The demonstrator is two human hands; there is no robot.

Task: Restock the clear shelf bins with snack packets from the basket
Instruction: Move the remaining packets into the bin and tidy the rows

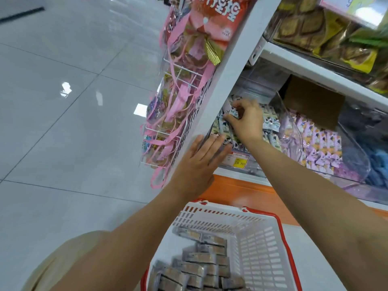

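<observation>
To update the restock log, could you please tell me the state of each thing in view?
White plastic basket with red handles: part full of grey-brown packets.
Clear plastic shelf bin of cow-print packets: well filled.
Neighbouring clear bin of purple packets: stocked.
Right grip: pinching cow-print packets inside the bin.
Left grip: open, fingers straight.

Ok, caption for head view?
Right hand pinches a snack packet in the clear bin, left hand flat at its front, basket below.

I read "15.80" on the yellow price tag (239, 162) fronting the clear bin (255, 91). The red bag (218, 17) carries large white Chinese characters, illegible to me.
</observation>
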